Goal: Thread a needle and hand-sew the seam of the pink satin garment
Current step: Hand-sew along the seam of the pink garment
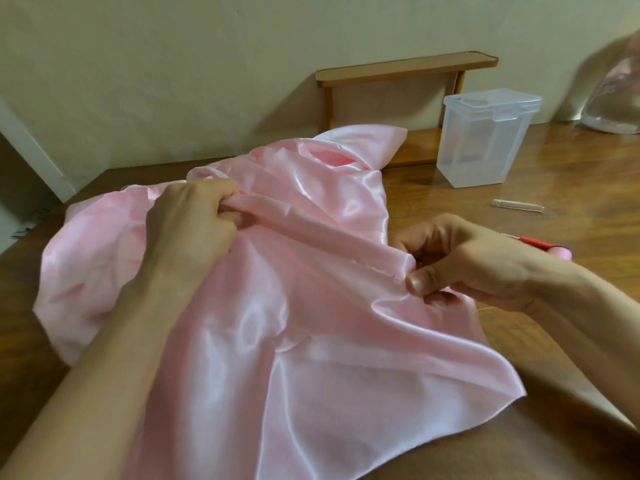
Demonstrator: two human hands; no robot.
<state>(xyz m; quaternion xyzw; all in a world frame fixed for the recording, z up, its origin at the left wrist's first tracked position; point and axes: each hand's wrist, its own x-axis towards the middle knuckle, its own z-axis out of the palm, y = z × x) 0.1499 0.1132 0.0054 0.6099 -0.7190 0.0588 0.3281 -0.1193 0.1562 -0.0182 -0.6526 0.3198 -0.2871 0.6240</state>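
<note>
A shiny pink satin garment (277, 323) lies spread over the wooden table (571, 188) and hangs toward me. A folded seam ridge (322, 233) runs diagonally between my hands. My left hand (194, 223) grips the upper end of that fold with curled fingers. My right hand (460, 261) pinches the lower end of the fold between thumb and fingers. A thin thread shows faintly below my right wrist. I cannot make out a needle. A pink thread spool (561, 252) lies just behind my right hand.
A clear lidded plastic box (485, 140) stands at the back right, in front of a small wooden shelf (405, 69). A clear slim tube (517, 205) lies on the table. A red-handled tool (533, 242) sits by the spool. A clear plastic bag (616, 98) is at far right.
</note>
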